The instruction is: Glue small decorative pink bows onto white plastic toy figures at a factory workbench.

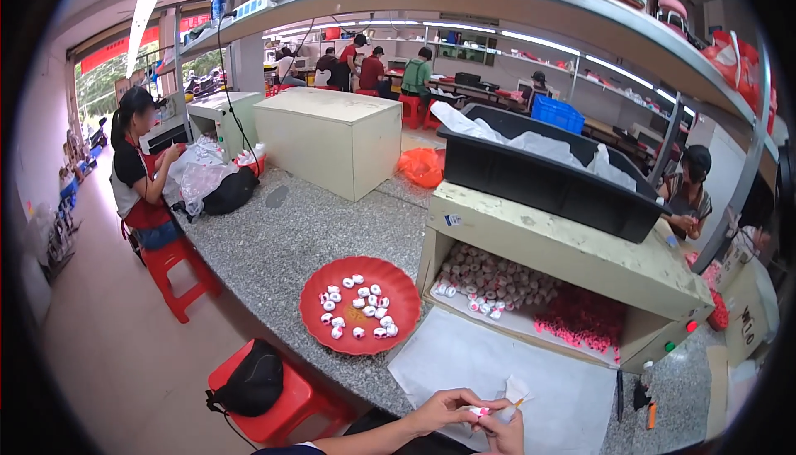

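Note:
A small white piece with pink marks [479,411] is pinched between my two hands at the lower middle, above a white sheet [497,354]. My left hand [448,412] closes its fingers on the piece from the left. On the other side my right hand [504,433] also grips it, partly cut off by the lower edge. A thin orange-yellow stick [519,403] juts out by the right hand's fingers, and a crumpled white scrap [516,388] lies just beyond it. To the left, a red scalloped plate [313,306] holds several similar white and pink pieces.
Under a cream metal housing [531,227], white pieces [489,285] and bright pink bits [584,318] are heaped. A black crate [547,177] sits on top. At right lie a black pen-like stick [619,395] and an orange item [652,415]. A red stool [290,409] bears a black bag.

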